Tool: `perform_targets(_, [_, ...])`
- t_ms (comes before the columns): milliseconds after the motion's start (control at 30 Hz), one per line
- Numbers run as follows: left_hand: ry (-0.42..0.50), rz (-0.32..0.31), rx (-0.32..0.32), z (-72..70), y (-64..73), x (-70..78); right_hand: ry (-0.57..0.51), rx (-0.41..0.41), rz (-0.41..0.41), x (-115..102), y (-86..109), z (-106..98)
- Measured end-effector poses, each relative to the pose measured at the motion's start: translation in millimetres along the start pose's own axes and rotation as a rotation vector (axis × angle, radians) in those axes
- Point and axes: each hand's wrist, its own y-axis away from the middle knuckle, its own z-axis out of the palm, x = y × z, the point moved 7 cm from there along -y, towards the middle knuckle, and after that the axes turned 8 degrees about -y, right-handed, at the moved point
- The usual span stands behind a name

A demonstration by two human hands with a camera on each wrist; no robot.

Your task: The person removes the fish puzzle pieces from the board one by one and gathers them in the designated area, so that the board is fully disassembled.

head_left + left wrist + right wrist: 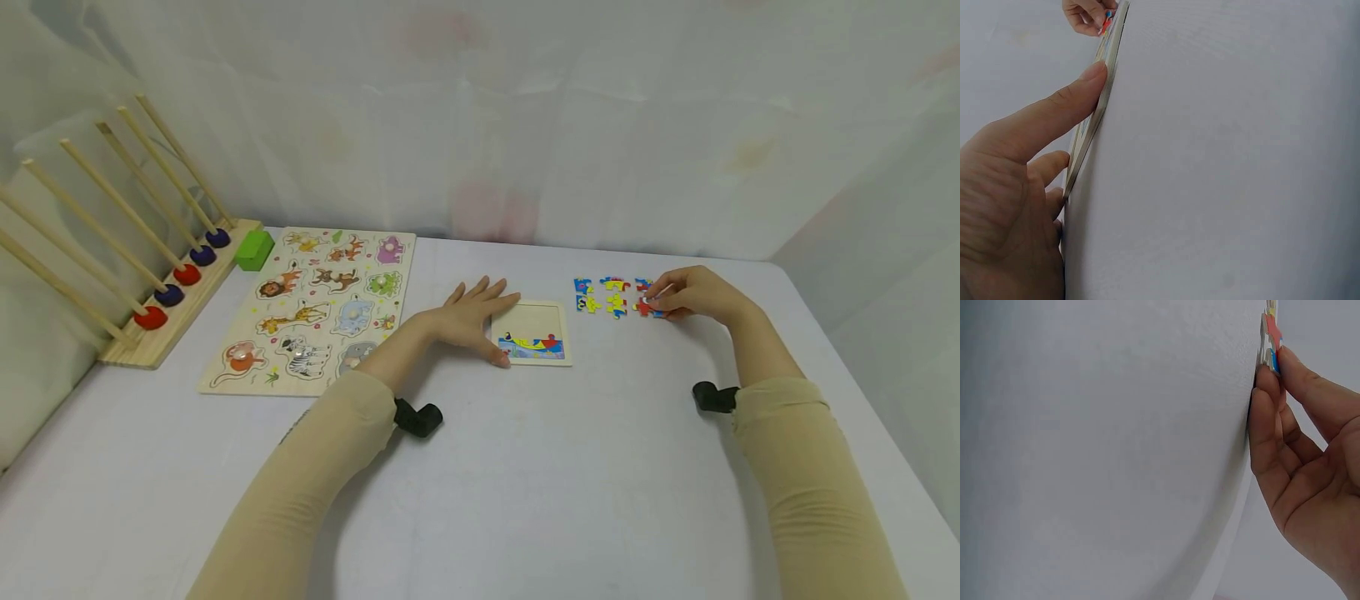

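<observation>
Pinching a puzzle piece (1274, 357), likely light, stiff, best held edgewise, with right hand (699, 295); touching tray (536, 318) with left hand (467, 322) spread wide.

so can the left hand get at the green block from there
Likely yes: between the left hand and the green block lies the flat animal board, with nothing tall in the way. The hand would have to leave the small puzzle tray first.

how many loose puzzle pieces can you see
6 visible, right of the frame: left pair, middle pair, right pair with one pinched by the right hand, which may hide more.
</observation>
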Motion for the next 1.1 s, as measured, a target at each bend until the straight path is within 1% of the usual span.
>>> perform_targets(367, [0.001, 0.004, 0.0, 0.6, -1.1, -2.1, 0.043, 0.025, 0.037, -4.7, 2.3, 1.0])
perform_targets(867, [0.008, 0.007, 0.005, 0.7, -0.4, -1.7, 0.067, 0.035, 0.045, -3.3, 2.5, 0.6])
perform_targets(1000, [0.009, 0.006, 0.005, 0.9, -0.8, -2.0, 0.105, 0.073, 0.04, -5.4, 2.7, -1.8])
perform_targets(1100, [0.009, 0.005, 0.004, 0.9, -1.1, -1.9, 0.139, 0.113, 0.023, -12.1, 3.3, -2.1])
